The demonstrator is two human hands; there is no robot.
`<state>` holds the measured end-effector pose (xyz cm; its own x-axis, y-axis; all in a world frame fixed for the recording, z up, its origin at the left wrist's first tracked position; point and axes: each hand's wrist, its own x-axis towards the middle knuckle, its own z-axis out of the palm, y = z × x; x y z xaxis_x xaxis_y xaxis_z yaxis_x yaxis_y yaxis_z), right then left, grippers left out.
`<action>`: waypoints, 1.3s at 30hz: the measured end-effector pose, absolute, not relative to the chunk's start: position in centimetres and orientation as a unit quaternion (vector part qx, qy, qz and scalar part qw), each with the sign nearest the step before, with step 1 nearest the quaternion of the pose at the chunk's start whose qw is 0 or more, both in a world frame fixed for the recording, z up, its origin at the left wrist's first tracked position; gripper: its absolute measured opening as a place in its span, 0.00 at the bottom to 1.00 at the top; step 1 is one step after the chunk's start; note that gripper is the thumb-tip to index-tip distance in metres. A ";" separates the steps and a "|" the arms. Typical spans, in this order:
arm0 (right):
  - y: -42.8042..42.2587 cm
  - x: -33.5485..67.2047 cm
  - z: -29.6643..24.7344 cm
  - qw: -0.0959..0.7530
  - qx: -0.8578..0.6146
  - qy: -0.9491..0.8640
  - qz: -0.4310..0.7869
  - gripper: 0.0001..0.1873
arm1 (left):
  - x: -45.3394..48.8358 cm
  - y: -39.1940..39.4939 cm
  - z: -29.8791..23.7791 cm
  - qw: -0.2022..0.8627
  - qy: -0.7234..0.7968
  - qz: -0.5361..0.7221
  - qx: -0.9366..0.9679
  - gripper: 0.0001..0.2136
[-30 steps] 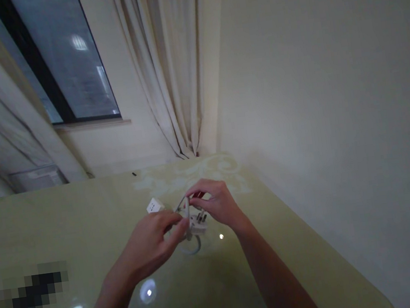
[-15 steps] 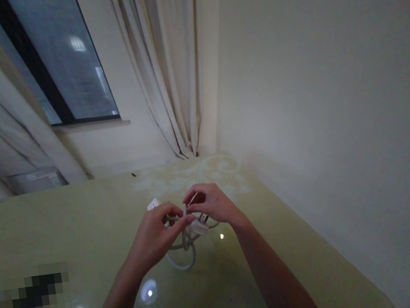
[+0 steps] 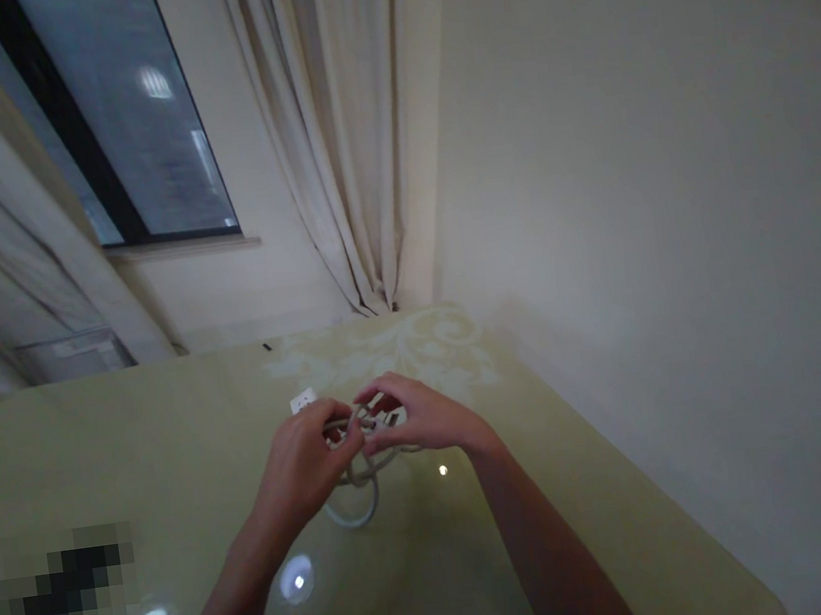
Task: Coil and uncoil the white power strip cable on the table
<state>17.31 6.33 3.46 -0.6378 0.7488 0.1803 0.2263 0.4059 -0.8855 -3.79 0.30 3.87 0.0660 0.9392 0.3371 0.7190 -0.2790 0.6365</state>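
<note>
A pale extension cord (image 3: pixel 355 523) is bunched in loops between my hands, just over the table. My left hand (image 3: pixel 311 464) is closed around the gathered cable, thumb and fingers pinching it. Beyond its knuckles shows the white socket block (image 3: pixel 303 399) of the cord. My right hand (image 3: pixel 426 414) curls in from the other side, its thumb and fingertips on the cable close to my left thumb. Metal prongs of the plug (image 3: pixel 393 418) show inside the right hand's curve, with the plug body partly hidden. One loop hangs below the left hand.
The glossy greenish tabletop (image 3: pixel 136 465) has a pale scroll pattern near its far edge. A small dark object (image 3: pixel 266 347) lies there. A wall (image 3: pixel 641 217) runs along the right side, with curtains (image 3: pixel 335 136) and a window behind. A blurred-out dark patch sits lower left.
Both hands and the cord have shifted slightly left. My right fingertips have come down around the cable, and the plug, which hung below that hand, now sits within its curve.
</note>
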 end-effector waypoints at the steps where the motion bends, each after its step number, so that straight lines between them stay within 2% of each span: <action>1: 6.3 17.2 3.4 0.297 -0.307 -0.796 0.429 0.33 | -3.9 0.2 4.1 0.154 0.582 0.374 0.705 0.12; 7: 6.4 16.9 3.7 0.311 -0.304 -0.778 0.453 0.37 | -5.0 -0.3 5.2 0.108 0.592 0.425 0.676 0.16; 11: 6.0 17.7 4.7 0.340 -0.309 -0.769 0.445 0.31 | -5.4 -0.3 5.5 0.096 0.606 0.435 0.659 0.17; 19: 5.4 19.6 6.2 0.386 -0.304 -0.783 0.380 0.22 | -5.8 0.0 5.3 0.143 0.607 0.485 0.613 0.21; 23: 5.4 20.1 6.5 0.411 -0.320 -0.771 0.366 0.23 | -6.6 0.6 4.9 0.194 0.594 0.523 0.579 0.23; 26: 5.6 21.6 6.8 0.465 -0.321 -0.727 0.390 0.22 | -7.9 1.2 4.5 0.232 0.595 0.550 0.538 0.24; 29: 5.9 23.5 7.1 0.596 -0.308 -0.620 0.406 0.20 | -10.1 1.9 4.0 0.272 0.598 0.550 0.516 0.27; 31: 6.0 24.2 7.3 0.673 -0.291 -0.553 0.396 0.21 | -11.7 2.2 3.7 0.279 0.598 0.505 0.556 0.28; 33: 6.1 24.2 7.5 0.711 -0.276 -0.520 0.384 0.24 | -12.9 2.4 3.2 0.270 0.595 0.427 0.626 0.26; 36: 5.8 23.3 7.6 0.730 -0.266 -0.510 0.368 0.25 | -13.4 2.6 2.4 0.237 0.602 0.270 0.713 0.21; 39: 5.3 22.3 7.8 0.738 -0.253 -0.506 0.368 0.26 | -12.6 2.7 1.4 0.150 0.664 0.104 0.725 0.19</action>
<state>22.32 5.30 7.75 0.2165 0.7990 0.5610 -0.2878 0.6013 -0.7454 -12.56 2.70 1.39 0.0961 0.9942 -0.0482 0.9320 -0.0729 0.3552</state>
